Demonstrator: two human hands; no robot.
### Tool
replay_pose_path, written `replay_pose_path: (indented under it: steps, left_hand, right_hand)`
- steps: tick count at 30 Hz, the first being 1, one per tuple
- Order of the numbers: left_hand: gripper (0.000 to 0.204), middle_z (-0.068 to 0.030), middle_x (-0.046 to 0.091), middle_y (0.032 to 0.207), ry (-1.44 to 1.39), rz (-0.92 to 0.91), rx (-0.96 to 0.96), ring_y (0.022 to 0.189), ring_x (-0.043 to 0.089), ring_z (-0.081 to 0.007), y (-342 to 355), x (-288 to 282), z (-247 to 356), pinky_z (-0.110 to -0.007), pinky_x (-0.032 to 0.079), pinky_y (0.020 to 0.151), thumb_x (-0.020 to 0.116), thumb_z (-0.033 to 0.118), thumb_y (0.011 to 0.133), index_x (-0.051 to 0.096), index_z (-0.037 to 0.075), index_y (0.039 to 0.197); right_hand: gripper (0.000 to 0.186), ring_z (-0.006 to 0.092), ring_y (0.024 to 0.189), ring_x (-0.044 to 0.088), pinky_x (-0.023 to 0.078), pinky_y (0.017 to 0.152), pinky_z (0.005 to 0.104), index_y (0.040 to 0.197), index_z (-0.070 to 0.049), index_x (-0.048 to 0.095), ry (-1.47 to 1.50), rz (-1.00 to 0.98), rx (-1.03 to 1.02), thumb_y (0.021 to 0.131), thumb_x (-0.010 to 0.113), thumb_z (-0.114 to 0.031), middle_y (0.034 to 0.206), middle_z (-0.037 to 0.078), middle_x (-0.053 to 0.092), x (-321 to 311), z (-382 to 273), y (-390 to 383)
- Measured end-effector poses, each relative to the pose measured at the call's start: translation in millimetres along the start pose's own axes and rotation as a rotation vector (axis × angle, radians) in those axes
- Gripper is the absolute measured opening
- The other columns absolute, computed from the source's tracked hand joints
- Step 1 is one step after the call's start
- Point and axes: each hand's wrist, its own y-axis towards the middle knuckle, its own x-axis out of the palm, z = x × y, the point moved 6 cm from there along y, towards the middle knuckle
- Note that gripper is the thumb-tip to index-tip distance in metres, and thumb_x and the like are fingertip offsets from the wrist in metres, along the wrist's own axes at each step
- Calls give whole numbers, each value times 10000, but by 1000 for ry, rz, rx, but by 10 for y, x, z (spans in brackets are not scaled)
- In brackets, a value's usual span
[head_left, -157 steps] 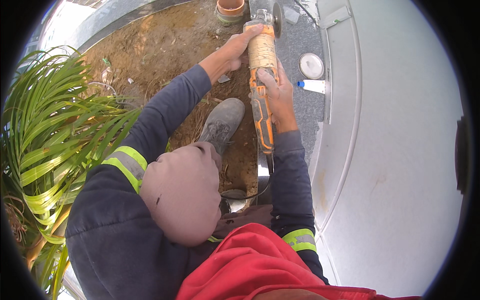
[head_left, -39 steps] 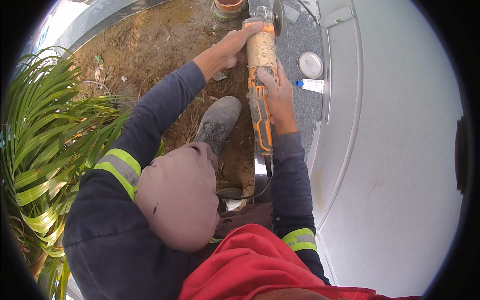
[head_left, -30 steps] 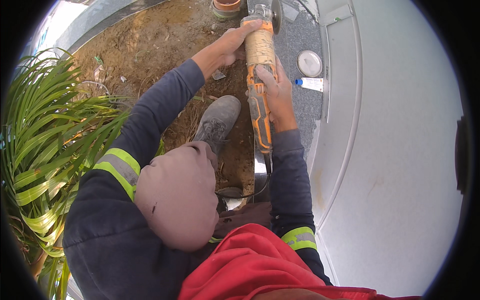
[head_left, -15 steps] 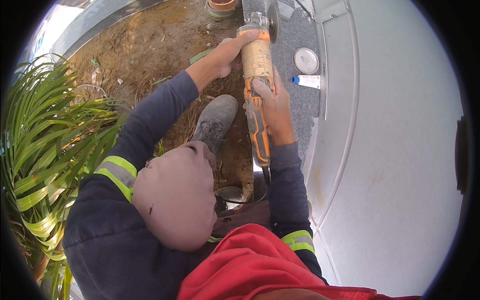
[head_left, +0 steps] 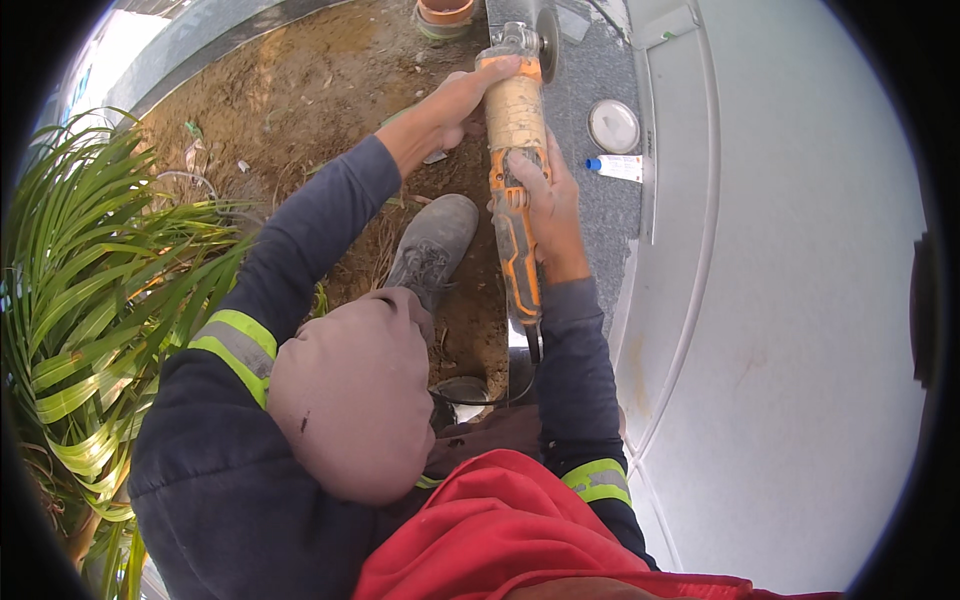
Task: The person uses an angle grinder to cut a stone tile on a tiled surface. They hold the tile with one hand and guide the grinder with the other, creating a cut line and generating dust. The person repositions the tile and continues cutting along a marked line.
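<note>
An orange and grey angle grinder (head_left: 517,235) is held lengthwise in both hands, its front body wrapped in tan tape. My left hand (head_left: 462,105) grips it near the head, the thumb lying along the orange collar. Farther back, my right hand (head_left: 548,195) wraps the rear body, thumb on top. The cutting disc (head_left: 548,46) stands upright on the right of the grinder's head, over the grey stone slab (head_left: 600,235). Whether its edge touches the stone I cannot tell. A black power cord (head_left: 533,343) runs from the tool's back end toward my legs.
On the slab lie a round white lid (head_left: 613,127) and a white tube (head_left: 620,168) with a blue cap. A pale wall panel (head_left: 790,300) rises at the right. Left are bare soil (head_left: 290,95), a leafy plant (head_left: 100,300) and a terracotta pot (head_left: 445,12). My shoe (head_left: 436,240) rests on soil.
Very little differs. The view has shifted slightly, so the lid and tube sit a touch lower. Both hands keep their grip on the grinder.
</note>
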Motion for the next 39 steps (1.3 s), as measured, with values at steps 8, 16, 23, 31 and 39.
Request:
replay_pose_path:
  steps: [8,16,23,31,39]
  left_hand:
    - [804,-184,688,1235,22,-5,6,1160,672,-326,24,-21,64,-590,456,1056,697,682,898,655,0,1322]
    - [794,-187,685,1244,36,-4,28,1176,668,-329,22,-14,97,-615,446,1073,692,671,911,646,0,1333]
    - [776,-179,680,1255,10,1,47,1189,664,-333,22,-21,117,-607,469,1068,702,652,918,642,1,1336]
    - [819,-188,669,1276,8,10,2,1185,654,-337,-39,14,62,-592,446,1066,703,669,907,637,-23,1339]
    - [880,-210,659,1294,33,-5,-49,1249,606,-352,-88,17,-104,-608,409,1075,698,704,881,633,-35,1354]
  right_hand:
    - [729,131,900,688,601,686,288,1575,-1,404,40,5,-38,976,694,-298,1193,113,654,16,51,102]
    - [715,131,921,688,606,697,290,1579,9,394,56,4,-25,988,678,-276,1213,113,649,9,77,119]
    - [715,124,877,683,606,671,295,1588,-13,394,7,-22,-46,989,679,-281,1187,102,653,-8,81,149]
    - [751,123,822,680,610,645,288,1597,-28,388,8,-2,-23,969,688,-310,1157,104,655,-8,45,41]
    - [776,188,1129,653,539,954,334,1568,62,411,36,20,22,945,708,-293,1302,156,644,-16,35,-111]
